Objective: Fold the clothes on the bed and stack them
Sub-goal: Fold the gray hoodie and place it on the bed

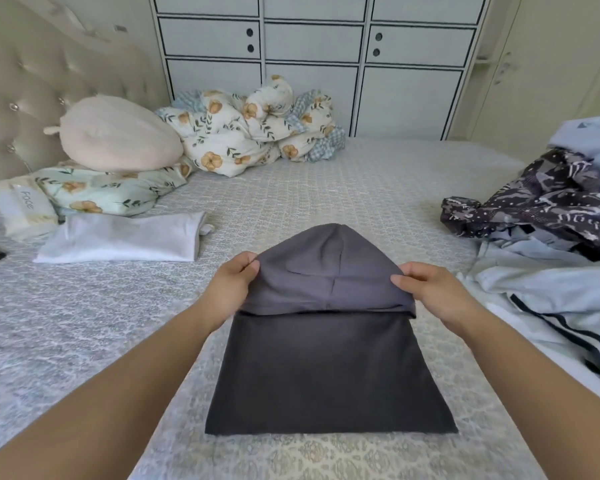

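Note:
A dark grey garment (329, 368) lies in front of me on the patterned bedspread (94, 323), its near part flat. Its far part is lifted and doubled toward me in a rounded fold. My left hand (231, 292) pinches the left edge of that fold, thumb on top. My right hand (430, 292) pinches the right edge the same way. A folded white garment (125, 242) rests on the bed to the left. At the right sits a heap of unfolded clothes: a dark purple patterned piece (541, 202) and pale blue pieces (551, 289) with dark stripes.
A crumpled floral duvet (253, 129) lies at the far side. A pink cushion (118, 133) tops a floral pillow (108, 192) by the tufted headboard (32, 81). A tissue pack (21, 206) sits at left. White cabinets (316, 57) stand behind the bed.

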